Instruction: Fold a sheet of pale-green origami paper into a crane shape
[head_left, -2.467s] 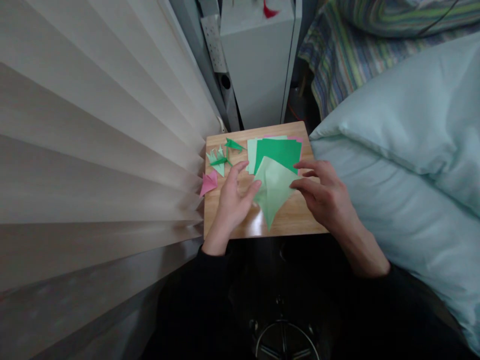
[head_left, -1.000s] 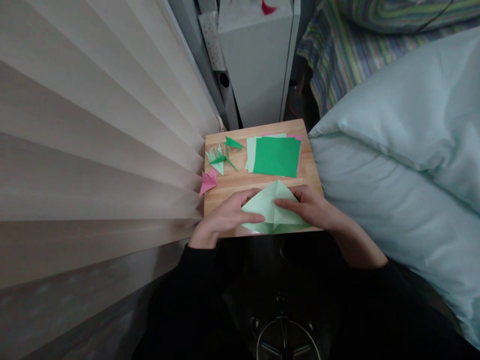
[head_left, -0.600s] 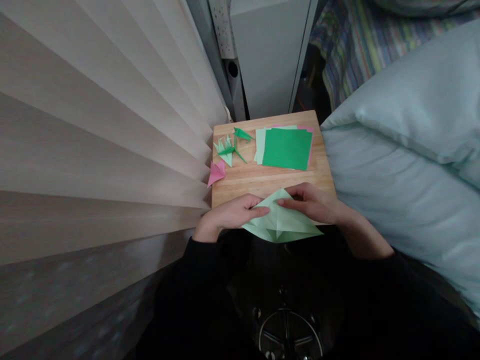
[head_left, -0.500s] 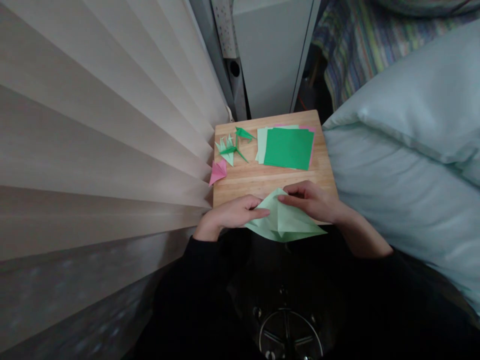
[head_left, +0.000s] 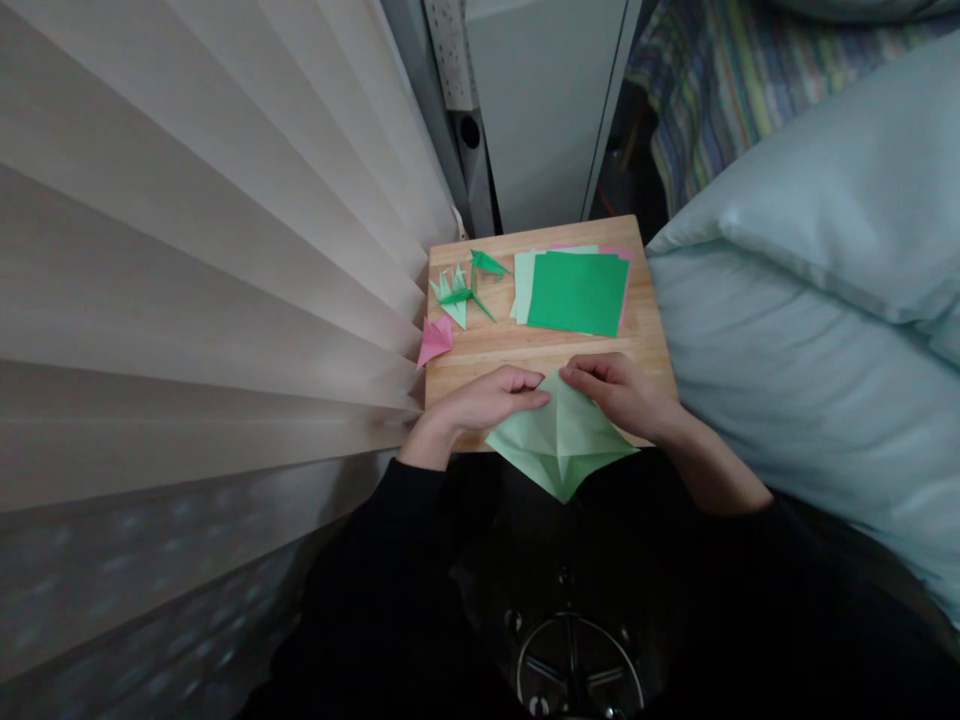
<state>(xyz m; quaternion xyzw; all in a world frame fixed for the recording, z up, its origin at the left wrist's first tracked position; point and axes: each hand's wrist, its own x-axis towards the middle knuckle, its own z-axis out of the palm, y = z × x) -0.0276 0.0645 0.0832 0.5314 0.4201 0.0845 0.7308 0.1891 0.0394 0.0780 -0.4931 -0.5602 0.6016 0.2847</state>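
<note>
A creased sheet of pale green origami paper [head_left: 561, 435] is held between my two hands at the near edge of the wooden table [head_left: 480, 350]. Its lower corner hangs past that edge. My left hand [head_left: 499, 397] pinches the paper's upper left side between thumb and fingers. With thumb and forefinger, my right hand [head_left: 619, 392] grips it close to the top corner. Folded paper pieces stand at the table's far left: dark green ones [head_left: 489, 264], a pale green one [head_left: 452, 300] and a pink one [head_left: 435, 341].
A stack of paper sheets [head_left: 579, 293], dark green on top, lies at the far right of the table. A pleated curtain [head_left: 262, 250] borders the left side, pale bedding [head_left: 810, 280] the right. Behind the table stands a pale cabinet [head_left: 544, 110].
The pale green paper has opened out, its lower corner now pointing down toward me. Both hands have shifted slightly up, and the left one has also moved right, closer to the top corner.
</note>
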